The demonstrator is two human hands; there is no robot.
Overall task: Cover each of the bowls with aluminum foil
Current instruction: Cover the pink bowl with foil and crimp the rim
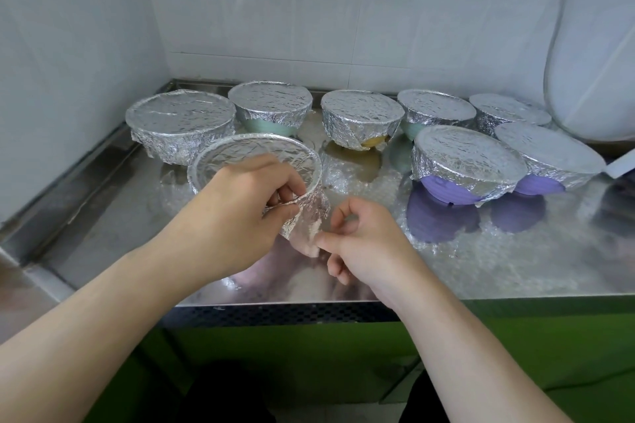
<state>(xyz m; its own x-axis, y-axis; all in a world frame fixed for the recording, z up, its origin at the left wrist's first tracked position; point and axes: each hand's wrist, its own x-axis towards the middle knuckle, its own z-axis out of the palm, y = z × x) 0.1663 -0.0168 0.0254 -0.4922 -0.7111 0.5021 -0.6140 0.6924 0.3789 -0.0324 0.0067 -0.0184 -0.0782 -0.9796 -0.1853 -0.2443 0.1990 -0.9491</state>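
Both hands work the front bowl [254, 161] on the steel counter [515, 268]: my left hand [247, 209] pinches its loose foil flap [305, 220] against the rim, my right hand [360, 244] curls beside it, pinching the flap's lower edge to fold it. Behind it, seven bowls sit covered.

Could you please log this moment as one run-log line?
left hand: pinching foil flap on nearest bowl | right hand: pinching flap's lower edge | other bowls: foil-covered
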